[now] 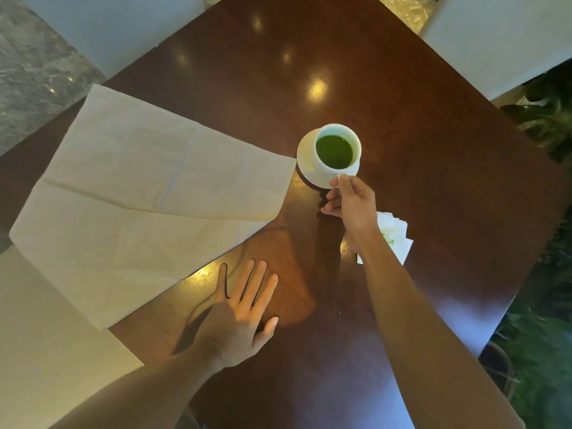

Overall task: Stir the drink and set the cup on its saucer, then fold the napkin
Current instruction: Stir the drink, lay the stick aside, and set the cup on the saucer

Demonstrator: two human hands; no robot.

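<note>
A white cup [325, 164] holding a green drink [334, 151] stands on a white saucer [306, 159] near the middle of the dark wooden table [433, 150]. My right hand [349, 202] pinches the cup's handle at its near side. A large cream napkin [139, 196] lies spread flat on the left, one corner almost touching the saucer. My left hand [241, 311] rests flat on the table, fingers apart, just beside the napkin's near edge and holding nothing. No spoon or stirrer is in sight.
A small white crumpled paper [393, 233] with a green stain lies behind my right wrist. White chairs [495, 35] stand at the far corners. A second cream cloth [46, 351] covers the near left. Green plants [551, 119] line the right side.
</note>
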